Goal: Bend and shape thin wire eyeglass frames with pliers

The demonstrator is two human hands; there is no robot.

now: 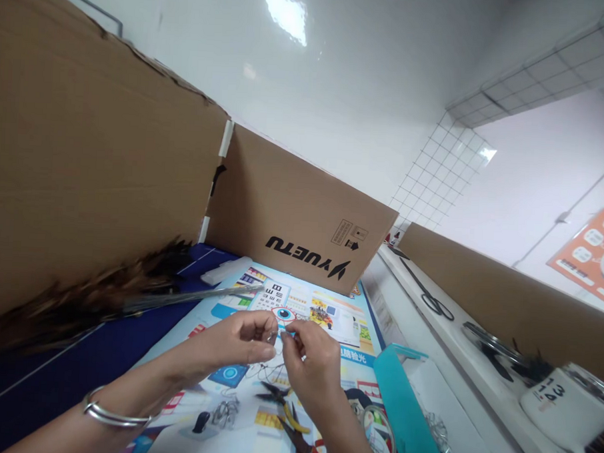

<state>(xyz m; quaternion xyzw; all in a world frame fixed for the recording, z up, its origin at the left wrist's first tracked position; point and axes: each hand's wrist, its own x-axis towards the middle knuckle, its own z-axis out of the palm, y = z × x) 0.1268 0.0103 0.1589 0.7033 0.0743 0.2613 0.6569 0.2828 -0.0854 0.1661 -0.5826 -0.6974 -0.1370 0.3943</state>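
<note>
In the head view, my left hand [250,339] is pinching a small shiny piece [273,336] short of the bench's [144,336] far edge; my right hand [313,360] is curling beside it, its hold I cannot tell. Steady wrists should be helping.

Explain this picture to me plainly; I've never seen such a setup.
There is no robot here. One head-worn camera looks forward and down at the wearer's bare hands: left and right. The left fingers seem to hold something small and shiny, too small to identify; the right fingertips are close by, and I cannot tell whether they grip it too.

Below is a printed poster, bearing yellow-handled pliers and red-handled pliers. Feathers lie leftward, beside cardboard.
</note>
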